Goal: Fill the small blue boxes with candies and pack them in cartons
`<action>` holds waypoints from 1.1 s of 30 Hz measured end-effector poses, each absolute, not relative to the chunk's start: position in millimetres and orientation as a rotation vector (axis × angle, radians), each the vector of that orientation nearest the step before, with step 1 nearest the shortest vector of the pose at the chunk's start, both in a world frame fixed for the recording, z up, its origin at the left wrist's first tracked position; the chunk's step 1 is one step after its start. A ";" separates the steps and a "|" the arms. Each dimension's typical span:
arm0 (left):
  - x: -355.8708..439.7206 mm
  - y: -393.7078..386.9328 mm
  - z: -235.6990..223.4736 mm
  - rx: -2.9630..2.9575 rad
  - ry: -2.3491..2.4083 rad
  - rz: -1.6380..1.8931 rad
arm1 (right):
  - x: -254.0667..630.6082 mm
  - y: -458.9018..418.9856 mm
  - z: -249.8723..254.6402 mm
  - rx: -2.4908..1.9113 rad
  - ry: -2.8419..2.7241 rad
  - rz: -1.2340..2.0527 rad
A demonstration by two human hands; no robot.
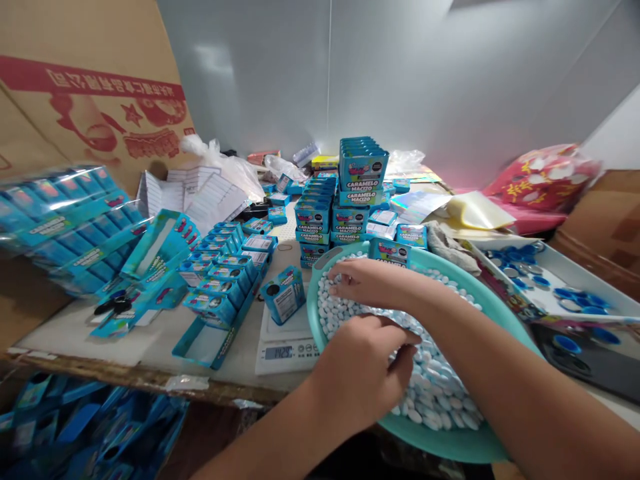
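Note:
A teal plastic basin (505,347) holds a heap of small white and pale blue candies (435,393). My left hand (367,360) is over the near part of the heap, fingers curled inward; what lies inside them is hidden. Above it crosses my right forearm. My right hand (367,283) reaches to the basin's left side, its bent fingers somewhat apart and touching the candies. A blue candy box (284,295) stands on a white digital scale (290,353) left of the basin. Another blue box (389,252) is at the basin's far rim, partly behind my right hand.
Stacked blue boxes (361,175) rise behind the basin. Rows of small boxes (223,283) sit in a blue display tray (203,343) to the left. A white tray (530,293) with blue lids and a dark phone (590,360) lie right. Below the table edge are more blue boxes (80,427).

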State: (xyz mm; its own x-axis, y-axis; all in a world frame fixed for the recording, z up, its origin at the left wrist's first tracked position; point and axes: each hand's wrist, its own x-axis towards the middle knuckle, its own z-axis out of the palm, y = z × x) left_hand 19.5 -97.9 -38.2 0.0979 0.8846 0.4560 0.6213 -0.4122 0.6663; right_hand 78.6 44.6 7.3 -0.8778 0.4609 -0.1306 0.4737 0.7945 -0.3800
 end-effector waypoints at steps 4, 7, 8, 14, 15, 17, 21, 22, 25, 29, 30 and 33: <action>-22.6 -106.7 -23.9 2.061 1.733 1.378 | 78.4 47.4 4.4 0.700 2.966 -0.646; -71.5 -118.5 -12.1 1.935 2.066 1.366 | 78.4 49.5 2.8 0.680 2.982 -0.659; -86.5 -122.9 -9.3 1.882 2.163 1.326 | 78.7 49.8 2.7 0.687 2.979 -0.657; -128.9 -136.0 -7.7 1.636 2.414 1.109 | 83.0 48.1 6.1 0.713 2.944 -0.594; -129.2 -135.4 -8.6 1.608 2.437 1.085 | 83.6 47.9 6.3 0.707 2.948 -0.592; -127.6 -133.5 -9.7 1.560 2.480 1.038 | 84.2 47.8 6.1 0.699 2.954 -0.587; -124.5 -132.2 -8.5 1.565 2.499 0.931 | 83.4 48.1 5.1 0.699 2.951 -0.582; -124.5 -132.7 -7.9 1.573 2.486 0.918 | 83.0 48.2 5.1 0.697 2.952 -0.582; -124.1 -134.6 -6.1 1.584 2.445 0.946 | 82.2 48.1 5.4 0.689 2.954 -0.565; -108.6 -134.2 -5.1 1.726 2.442 1.121 | 82.7 48.1 4.8 0.708 2.951 -0.538; -100.3 -133.0 -5.4 1.817 2.388 1.151 | 82.9 48.3 4.2 0.712 2.953 -0.535; -70.0 -126.4 -7.5 2.082 2.064 1.000 | 82.8 49.2 2.0 0.674 2.988 -0.536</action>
State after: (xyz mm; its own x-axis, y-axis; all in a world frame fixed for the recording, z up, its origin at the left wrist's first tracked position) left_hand -70.0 -126.4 -7.5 -0.0956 0.9096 0.4043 0.8811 -0.1117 0.4596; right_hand 82.8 49.2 2.0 -0.9055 0.4110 -0.1053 0.4220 0.8467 -0.3241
